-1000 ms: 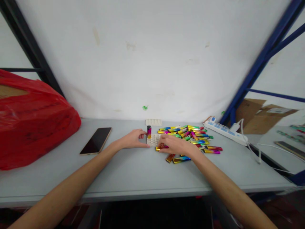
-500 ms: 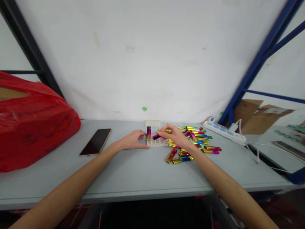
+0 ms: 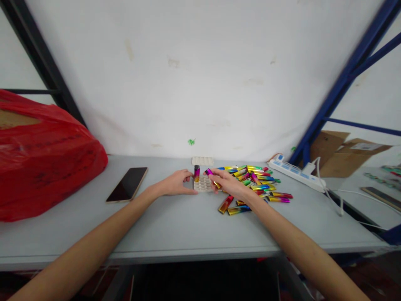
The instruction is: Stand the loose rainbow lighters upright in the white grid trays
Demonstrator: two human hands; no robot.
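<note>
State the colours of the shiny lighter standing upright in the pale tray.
Upright lighter: black top, purple fading to gold below; best in the head view.

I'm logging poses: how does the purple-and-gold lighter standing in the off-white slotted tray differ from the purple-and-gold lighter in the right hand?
The standing lighter is upright; the held lighter is tilted.
The standing lighter rests at the left end of the tray; the held lighter is in the right hand.
Both are shiny purple and gold.
</note>
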